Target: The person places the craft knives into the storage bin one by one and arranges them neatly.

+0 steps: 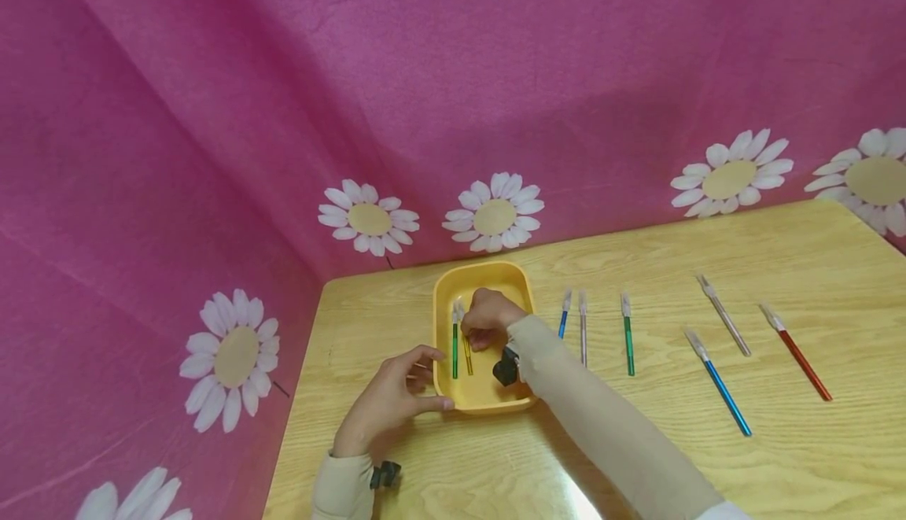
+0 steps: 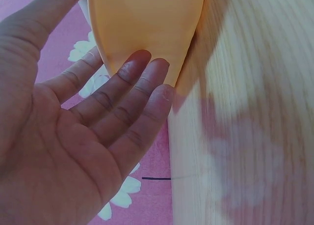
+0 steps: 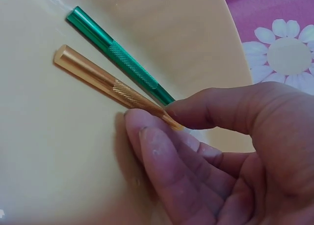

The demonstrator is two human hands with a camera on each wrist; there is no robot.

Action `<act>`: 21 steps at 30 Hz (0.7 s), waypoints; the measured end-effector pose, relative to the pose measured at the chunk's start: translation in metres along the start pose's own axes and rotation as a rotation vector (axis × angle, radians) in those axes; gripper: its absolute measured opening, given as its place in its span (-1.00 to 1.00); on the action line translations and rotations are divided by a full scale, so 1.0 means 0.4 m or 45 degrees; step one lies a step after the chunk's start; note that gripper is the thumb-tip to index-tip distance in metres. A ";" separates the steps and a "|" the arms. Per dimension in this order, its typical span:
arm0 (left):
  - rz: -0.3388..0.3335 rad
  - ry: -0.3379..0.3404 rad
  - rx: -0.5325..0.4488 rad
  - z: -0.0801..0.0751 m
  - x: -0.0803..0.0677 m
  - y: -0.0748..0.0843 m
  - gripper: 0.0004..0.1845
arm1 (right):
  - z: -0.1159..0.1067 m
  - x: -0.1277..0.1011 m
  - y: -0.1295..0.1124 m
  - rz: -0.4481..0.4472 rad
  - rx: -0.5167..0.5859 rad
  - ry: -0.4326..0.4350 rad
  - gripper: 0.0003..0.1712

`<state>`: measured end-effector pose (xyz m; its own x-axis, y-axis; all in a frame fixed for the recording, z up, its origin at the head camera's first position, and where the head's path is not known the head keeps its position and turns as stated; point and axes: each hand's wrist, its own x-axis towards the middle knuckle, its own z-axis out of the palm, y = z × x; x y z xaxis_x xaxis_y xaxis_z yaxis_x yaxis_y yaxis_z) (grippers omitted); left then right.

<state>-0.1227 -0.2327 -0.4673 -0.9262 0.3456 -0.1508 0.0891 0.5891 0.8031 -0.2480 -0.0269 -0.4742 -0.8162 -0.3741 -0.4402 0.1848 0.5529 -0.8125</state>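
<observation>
Inside the yellow plastic tray (image 1: 520, 404), my right hand (image 1: 491, 318) pinches the gold craft knife (image 3: 100, 72) near its head end between thumb and fingers. Its knurled handle lies on or just above the tray floor; I cannot tell which. Beside it on the left, a green craft knife (image 1: 455, 351) lies roughly parallel. My left hand (image 1: 392, 398) is at the tray's near left corner, its fingers loosely extended against the outer wall. In the left wrist view its palm (image 2: 64, 151) shows, holding nothing. The gold knife's head is mostly hidden by my right fingers.
Right of the tray lie several capped craft knives: blue (image 1: 564, 315), silver (image 1: 583, 327), green (image 1: 628, 335), another silver (image 1: 723, 315), another blue (image 1: 718, 382) and red (image 1: 796, 352). The wooden table (image 1: 453, 473) meets a pink flowered cloth (image 1: 566, 71) behind and at left.
</observation>
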 end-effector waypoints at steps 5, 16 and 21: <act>0.002 0.004 0.004 0.002 -0.002 0.001 -0.39 | 0.000 0.001 0.004 -0.003 0.001 0.018 -0.85; -0.003 0.006 0.024 -0.001 0.001 0.001 -0.39 | -0.027 -0.016 -0.012 -0.157 -0.131 0.091 -0.81; -0.018 0.000 0.019 0.000 0.001 0.002 -0.40 | -0.039 -0.042 -0.035 -0.212 -0.081 0.092 -0.74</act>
<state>-0.1230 -0.2319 -0.4668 -0.9275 0.3370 -0.1619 0.0816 0.6050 0.7920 -0.2454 -0.0166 -0.4494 -0.8704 -0.4111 -0.2710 0.0105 0.5348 -0.8449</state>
